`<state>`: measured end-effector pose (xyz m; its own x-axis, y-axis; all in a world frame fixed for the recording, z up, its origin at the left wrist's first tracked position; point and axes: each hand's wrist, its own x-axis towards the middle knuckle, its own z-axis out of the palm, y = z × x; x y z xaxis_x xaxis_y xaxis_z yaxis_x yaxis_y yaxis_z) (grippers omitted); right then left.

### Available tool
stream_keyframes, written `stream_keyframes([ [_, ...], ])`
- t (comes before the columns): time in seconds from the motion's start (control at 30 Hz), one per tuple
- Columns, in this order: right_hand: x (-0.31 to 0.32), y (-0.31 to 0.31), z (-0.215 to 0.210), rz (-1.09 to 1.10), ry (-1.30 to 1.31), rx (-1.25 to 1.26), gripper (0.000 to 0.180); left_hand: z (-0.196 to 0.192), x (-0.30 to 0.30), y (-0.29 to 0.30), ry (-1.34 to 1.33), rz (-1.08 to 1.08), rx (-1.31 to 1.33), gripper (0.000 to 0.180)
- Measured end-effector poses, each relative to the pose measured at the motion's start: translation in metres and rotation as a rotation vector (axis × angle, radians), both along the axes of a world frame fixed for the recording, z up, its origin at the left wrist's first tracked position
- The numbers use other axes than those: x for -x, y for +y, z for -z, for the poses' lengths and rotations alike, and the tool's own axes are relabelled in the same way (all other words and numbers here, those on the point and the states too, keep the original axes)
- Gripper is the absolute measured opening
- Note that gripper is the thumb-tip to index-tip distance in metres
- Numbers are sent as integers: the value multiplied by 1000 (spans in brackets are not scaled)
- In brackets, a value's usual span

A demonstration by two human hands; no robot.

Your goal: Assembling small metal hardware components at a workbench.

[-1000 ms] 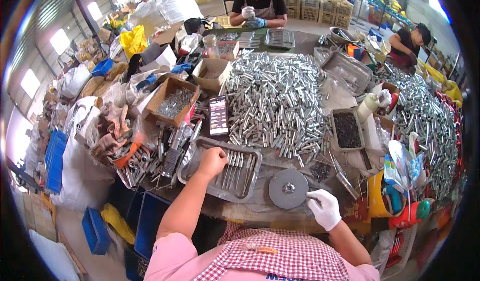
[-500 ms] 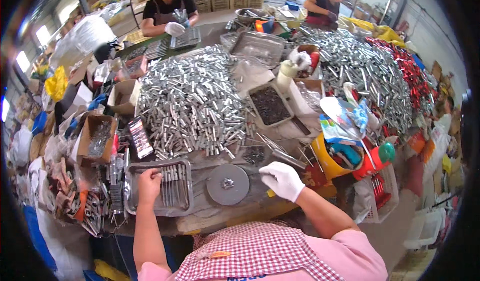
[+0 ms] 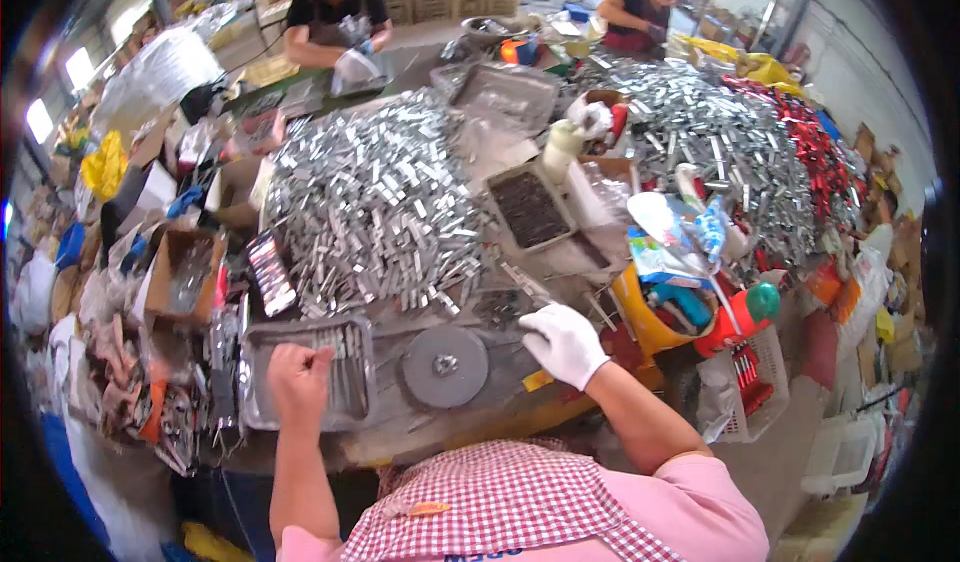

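the left hand (image 3: pixel 296 374) is bare and curled shut, its fingers bunched on the thin metal pieces lying in a shallow metal tray (image 3: pixel 262 414) at the near edge of the worktable (image 3: pixel 470 432); whether it pinches one piece or only presses on them cannot be told. the right hand (image 3: pixel 565 344) wears a white glove and rests palm down, fingers loosely bent, on the tabletop just right of a round grey disc (image 3: pixel 444 366), with nothing seen in its grip. the disc lies between the two hands, touching neither. behind the tray rises a big heap of short silver metal bars (image 3: pixel 375 202). left of the heap, an open brown cardboard box (image 3: pixel 183 274) holds more small metal parts, and a flat dark pack with rows of small pieces (image 3: pixel 270 272) lies beside it. right of the heap sits a rectangular tray of dark small parts (image 3: pixel 530 208), near a white plastic bottle (image 3: pixel 562 148). further right, a yellow container (image 3: pixel 645 322) stands crowded with blue and red packages, and a white plastic basket (image 3: pixel 752 387) sits below it. a second silver heap edged with red pieces (image 3: pixel 790 152) fills the far right. two other people sit at the far side of the table.
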<state>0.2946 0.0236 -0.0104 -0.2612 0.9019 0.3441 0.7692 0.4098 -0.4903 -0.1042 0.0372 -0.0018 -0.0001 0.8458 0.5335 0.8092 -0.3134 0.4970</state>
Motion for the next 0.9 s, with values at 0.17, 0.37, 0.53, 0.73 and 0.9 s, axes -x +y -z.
stream_keyframes([
  [0.17,45,0,-18,-189,-108,-28,63,-18,-25,-4,-52,77,-177,50],
  [0.37,145,-14,12,-557,-486,198,81,-20,-47,-13,-147,131,-118,35],
  [0.53,147,-4,19,-583,-510,246,85,-17,-57,-23,-181,238,-84,32],
  [0.73,144,-14,22,-358,-473,229,89,-11,-63,-23,-226,304,-7,28],
  [0.9,101,-24,18,-628,-549,91,78,-17,-69,-24,-205,406,31,25],
])
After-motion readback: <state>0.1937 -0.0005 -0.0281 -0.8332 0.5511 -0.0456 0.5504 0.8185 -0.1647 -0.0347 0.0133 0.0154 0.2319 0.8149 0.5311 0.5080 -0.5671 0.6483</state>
